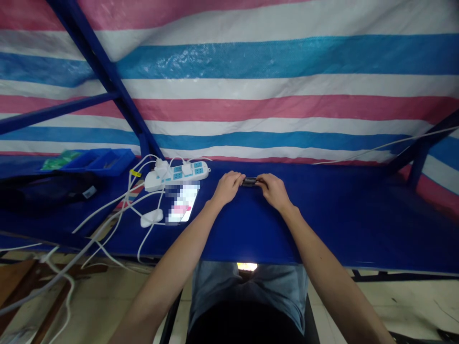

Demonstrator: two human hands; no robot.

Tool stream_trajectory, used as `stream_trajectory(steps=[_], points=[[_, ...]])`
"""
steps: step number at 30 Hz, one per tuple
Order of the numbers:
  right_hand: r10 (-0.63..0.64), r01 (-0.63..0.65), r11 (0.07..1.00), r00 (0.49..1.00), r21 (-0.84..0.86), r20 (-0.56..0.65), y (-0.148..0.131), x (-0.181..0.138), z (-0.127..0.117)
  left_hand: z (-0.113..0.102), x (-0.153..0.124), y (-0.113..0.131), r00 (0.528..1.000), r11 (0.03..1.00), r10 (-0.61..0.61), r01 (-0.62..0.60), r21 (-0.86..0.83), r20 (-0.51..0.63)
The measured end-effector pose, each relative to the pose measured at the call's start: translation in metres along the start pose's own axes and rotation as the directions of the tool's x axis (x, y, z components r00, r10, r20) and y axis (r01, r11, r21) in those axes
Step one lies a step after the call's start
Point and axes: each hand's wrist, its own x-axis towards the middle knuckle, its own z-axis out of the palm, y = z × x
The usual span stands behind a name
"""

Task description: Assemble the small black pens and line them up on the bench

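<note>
A small dark, roughly cylindrical object [249, 181] lies level between my two hands, just over the blue tabletop [251, 224]. Its kind is too small to make out. My left hand [229, 185] has its fingers closed at the left end of it. At the other end, my right hand [271, 188] pinches it between thumb and fingers. Whether the object touches the table I cannot tell.
Left of my hands lie a lit phone [184, 203], a white power strip [179, 176] with plugs, a white oval device [151, 218] and tangled white cables. Farther left are blue bins [107, 160] and a black bag [46, 191]. Striped sheeting [287, 86] hangs behind.
</note>
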Motion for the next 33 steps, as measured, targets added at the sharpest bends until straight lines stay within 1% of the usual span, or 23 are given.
stream_trajectory(steps=[6, 11, 13, 18, 23, 28, 30, 33], points=[[0.012, -0.012, 1.000, 1.000, -0.011, -0.007, 0.0010, 0.0000, -0.0003, -0.0009, -0.0026, 0.0023, 0.999, 0.996, 0.028, -0.030, -0.078, -0.033], [-0.022, 0.022, 0.999, 1.000, 0.037, -0.021, 0.0015, 0.0001, 0.0005, 0.0011, -0.0013, 0.0006, 0.999, 0.999, -0.033, 0.034, 0.011, -0.012], [-0.013, 0.014, 0.999, 1.000, 0.035, -0.024, 0.0011, 0.0002, 0.0004, 0.0006, -0.0016, 0.0009, 0.999, 0.999, -0.047, 0.048, 0.021, -0.008], [0.030, -0.029, 0.998, 0.999, 0.048, -0.038, -0.0002, -0.0003, -0.0011, -0.0005, -0.0023, 0.0035, 1.000, 0.996, 0.020, -0.022, -0.086, -0.024], [-0.006, 0.008, 0.998, 0.999, 0.065, -0.031, -0.0006, -0.0001, -0.0020, -0.0017, -0.0003, 0.0026, 0.999, 0.999, 0.035, -0.034, 0.014, -0.008], [0.031, -0.030, 0.997, 0.999, 0.076, -0.016, 0.0020, 0.0000, -0.0022, -0.0007, -0.0013, 0.0021, 0.995, 0.995, 0.044, -0.051, -0.090, -0.087], [0.024, -0.023, 0.996, 1.000, 0.088, -0.010, 0.0011, 0.0000, -0.0019, 0.0001, -0.0011, 0.0016, 0.994, 0.996, 0.035, -0.043, -0.077, -0.100], [0.004, -0.002, 0.994, 1.000, 0.107, -0.022, -0.0018, 0.0004, -0.0015, -0.0011, -0.0003, 0.0012, 0.994, 1.000, 0.003, -0.004, -0.004, -0.105]])
